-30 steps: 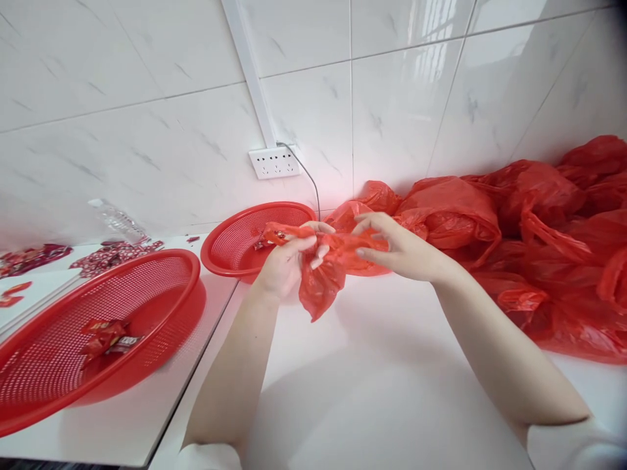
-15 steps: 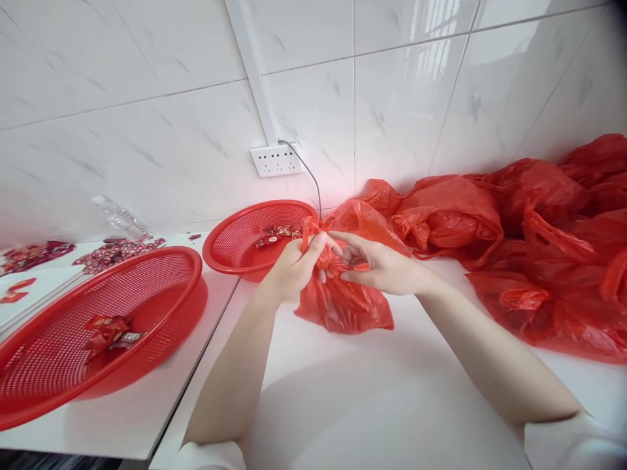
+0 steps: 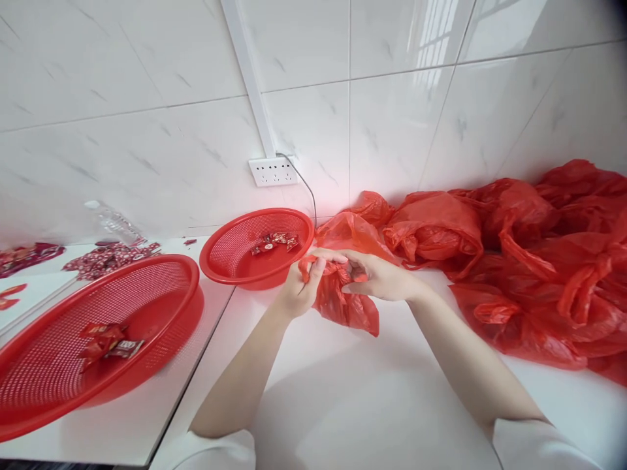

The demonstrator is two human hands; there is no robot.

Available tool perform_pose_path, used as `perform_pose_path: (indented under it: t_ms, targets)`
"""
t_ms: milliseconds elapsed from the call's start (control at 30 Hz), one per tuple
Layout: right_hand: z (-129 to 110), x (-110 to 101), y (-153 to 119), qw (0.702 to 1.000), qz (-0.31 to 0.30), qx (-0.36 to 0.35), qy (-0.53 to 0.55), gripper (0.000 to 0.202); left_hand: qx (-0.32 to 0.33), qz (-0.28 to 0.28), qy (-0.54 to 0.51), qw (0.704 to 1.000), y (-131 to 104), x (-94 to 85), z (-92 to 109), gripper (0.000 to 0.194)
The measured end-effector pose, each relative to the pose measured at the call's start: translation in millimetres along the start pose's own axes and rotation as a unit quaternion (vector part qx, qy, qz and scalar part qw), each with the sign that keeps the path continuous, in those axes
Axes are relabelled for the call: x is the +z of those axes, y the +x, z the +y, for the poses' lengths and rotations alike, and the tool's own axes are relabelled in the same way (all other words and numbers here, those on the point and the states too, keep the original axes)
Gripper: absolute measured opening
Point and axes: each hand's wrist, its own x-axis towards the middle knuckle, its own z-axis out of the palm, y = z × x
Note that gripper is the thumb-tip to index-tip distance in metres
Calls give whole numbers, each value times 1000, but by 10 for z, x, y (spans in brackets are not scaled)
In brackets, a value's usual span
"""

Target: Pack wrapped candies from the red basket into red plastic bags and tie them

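Note:
A thin red plastic bag (image 3: 347, 305) hangs crumpled between my two hands, above the white table (image 3: 353, 405). My left hand (image 3: 304, 284) is closed on its gathered upper part, thumb on top. From the other side my right hand (image 3: 376, 274) curls its fingers round the bag's bunched middle, thumb below. Folds of plastic hide some of the fingertips. The bag's loose lower end droops toward the table, to the right of the small red basket (image 3: 255, 277).
A larger red basket (image 3: 183, 267) at left holds a few wrapped sweets (image 3: 105, 344). Behind it lie a clear plastic bottle (image 3: 115, 223) and patterned packets (image 3: 110, 259). Filled red bags (image 3: 529, 241) pile up at right. A socket strip (image 3: 273, 171) with a cable is on the tiled wall.
The bag has been bunched up smaller, and less of it hangs below my hands. The view has shifted slightly, so the baskets and wall sit a little lower.

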Motion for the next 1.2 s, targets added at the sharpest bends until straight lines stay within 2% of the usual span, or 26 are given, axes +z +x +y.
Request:
perform_pose_path:
  t_ms: [100,233,300,433,533,667,800,867,933,1000,1100,1200]
  targets:
    - [26,-32,14,999,-22,16,39,31,3,-16,-12,1000,7,20,-35,31]
    - [63,-62,38,996,-46,30,75,28,-42,-10,10,999,-10,-8,-48,15]
    - [78,-66,39,998,-28,39,40,30,-65,-29,12,997,-27,-47,-43,17]
    - [75,-59,-15,999,6,23,-26,27,-71,-105,-32,991,-55,-102,-10,33]
    - [60,-18,-117,996,47,-7,-76,22,-104,-65,-58,991,-92,-41,18,24]
    - [82,136,-314,992,66,-47,-99,15,-125,6,-143,982,-227,198,3,31]
    - [134,294,-482,994,56,-20,-95,15,-131,102,-260,951,-407,435,-62,28]
    - [141,312,-526,996,64,12,-57,8,-148,114,-275,943,-462,487,-72,26]
    - [126,287,-541,995,90,36,6,22,-159,102,-267,945,-484,491,-56,27]
    - [96,243,-533,993,97,39,54,26,-160,83,-258,949,-481,467,-27,31]
    - [54,194,-500,991,54,35,115,22,-179,61,-262,947,-468,416,6,32]
    - [43,179,-474,971,12,66,229,25,-211,51,-281,935,-463,380,9,32]
